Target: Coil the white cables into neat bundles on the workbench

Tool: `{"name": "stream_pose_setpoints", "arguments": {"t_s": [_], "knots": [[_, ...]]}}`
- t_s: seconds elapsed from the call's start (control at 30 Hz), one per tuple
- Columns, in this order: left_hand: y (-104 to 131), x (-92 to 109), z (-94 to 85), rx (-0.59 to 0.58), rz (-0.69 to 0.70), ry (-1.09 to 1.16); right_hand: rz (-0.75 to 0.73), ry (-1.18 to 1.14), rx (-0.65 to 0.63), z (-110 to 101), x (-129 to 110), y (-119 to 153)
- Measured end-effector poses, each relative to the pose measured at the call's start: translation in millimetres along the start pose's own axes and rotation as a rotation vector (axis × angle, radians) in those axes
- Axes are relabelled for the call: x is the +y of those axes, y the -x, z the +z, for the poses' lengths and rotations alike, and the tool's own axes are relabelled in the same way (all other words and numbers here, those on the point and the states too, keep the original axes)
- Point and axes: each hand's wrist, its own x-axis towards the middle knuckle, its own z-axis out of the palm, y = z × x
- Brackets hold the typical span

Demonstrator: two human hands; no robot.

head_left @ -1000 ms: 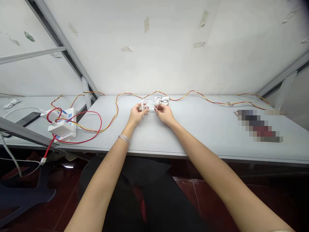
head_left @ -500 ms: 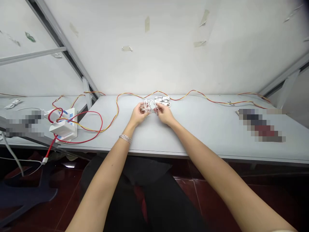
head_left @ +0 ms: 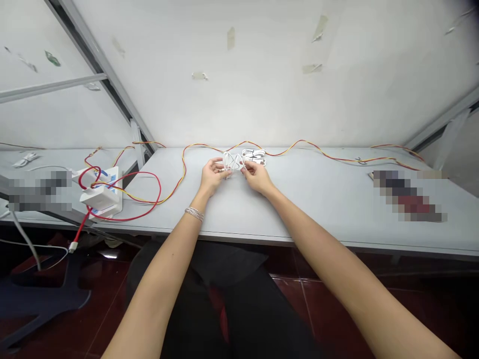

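Observation:
A loosely looped white cable (head_left: pixel 232 160) spans the gap between my two hands, just above the grey table (head_left: pixel 239 209). My left hand (head_left: pixel 214 174) pinches the loops at their left side between thumb and fingers. On the right side, my right hand (head_left: pixel 256 175) grips the cable with thumb and fingertips; its exact end is too small to make out. Right behind my right hand lies a bundle of white cables (head_left: pixel 255 155), bound with a dark tie. A silvery bracelet (head_left: pixel 194 214) circles my left wrist.
Red and yellow wires (head_left: pixel 202 144) run along the table's back edge by the white wall (head_left: pixel 262 99). At left sit a power strip with a white plug (head_left: pixel 99 198) and red cable loops. A blurred-out object (head_left: pixel 407 195) lies at right. Another tied white cable (head_left: pixel 26 159) rests far left.
My left hand has shifted slightly left and its fingers have loosened a little around the white cable. The loops are spread somewhat differently between my hands. The view has moved slightly.

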Motion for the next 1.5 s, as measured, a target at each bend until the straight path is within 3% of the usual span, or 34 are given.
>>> {"name": "stream_pose_setpoints", "arguments": {"t_s": [0.4, 0.5, 0.73, 0.9, 1.13, 1.33, 1.5], "knots": [[1.3, -1.2, 0.9, -0.137, -0.013, 0.002, -0.035, -0.032, -0.113, -0.5, -7.8, 2.9], [-0.1, -2.7, 1.6, -0.111, 0.020, -0.061, 0.004, -0.030, -0.111, -0.5, -10.0, 3.7], [-0.6, -4.0, 3.1, 0.088, 0.102, -0.271, 0.049, 0.055, -0.041, -1.8, -11.3, 4.6], [1.0, -3.5, 5.0, 0.070, 0.071, -0.254, 0.092, 0.028, -0.039, -0.9, -7.3, 4.4], [2.3, 1.8, 2.9, 0.033, 0.072, 0.014, 0.048, 0.106, -0.057, 0.5, -8.9, 4.7], [4.5, 4.5, 2.6, -0.043, 0.054, 0.036, 0.047, 0.120, -0.053, -1.9, -12.1, 6.9], [3.7, 3.1, 2.9, 0.037, 0.016, -0.014, 0.037, 0.118, -0.049, -1.2, -12.3, 7.4]]}}
